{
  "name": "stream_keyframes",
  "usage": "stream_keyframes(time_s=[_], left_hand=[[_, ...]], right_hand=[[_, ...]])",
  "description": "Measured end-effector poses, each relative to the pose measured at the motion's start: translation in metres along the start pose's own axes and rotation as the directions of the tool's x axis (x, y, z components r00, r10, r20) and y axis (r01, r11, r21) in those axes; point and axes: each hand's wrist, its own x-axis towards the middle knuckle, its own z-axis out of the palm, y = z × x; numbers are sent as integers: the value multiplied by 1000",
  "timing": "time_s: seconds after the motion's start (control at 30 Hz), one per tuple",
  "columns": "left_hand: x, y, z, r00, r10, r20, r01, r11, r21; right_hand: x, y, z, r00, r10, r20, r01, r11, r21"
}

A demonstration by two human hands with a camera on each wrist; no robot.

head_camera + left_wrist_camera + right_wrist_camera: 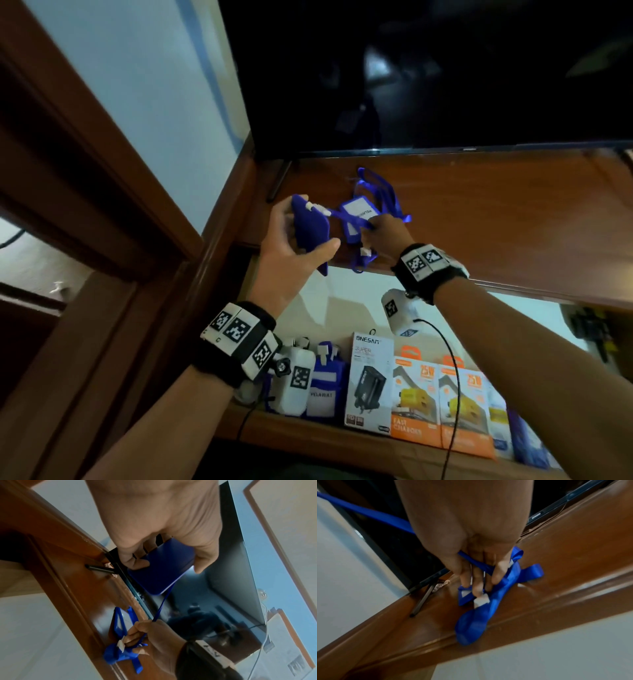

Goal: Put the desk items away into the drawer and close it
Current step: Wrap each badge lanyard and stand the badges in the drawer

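Note:
My left hand [294,236] [164,555] holds a blue card holder [310,226] [159,572] lifted above the desk's left front edge, fingers and thumb curled round it. Its blue lanyard strap [161,604] runs over to my right hand [380,233] [477,582], which grips a bundle of blue lanyards [383,198] [477,615] lying on the wooden desk top [496,212]. A second blue badge holder [359,216] with a white card lies under that hand. Below, the open drawer [329,301] shows its pale floor.
A dark TV screen [428,68] stands at the back of the desk on a thin black leg [277,181]. At the drawer's front stand charger boxes [370,383], orange ones [438,404], and a blue "PELAWAT" badge holder [323,383]. A wooden frame [102,171] rises on the left.

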Motion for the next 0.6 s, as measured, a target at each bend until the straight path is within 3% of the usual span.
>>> stream_keyframes(time_s=[0.37, 0.6], left_hand=[[-5, 23, -19, 982, 75, -173, -123, 950, -288], [-4, 28, -17, 987, 7, -159, -57, 947, -317]], right_hand=[[26, -4, -25, 965, -139, -221, 90, 972, -218], [12, 3, -28, 927, -203, -315, 195, 979, -59]])
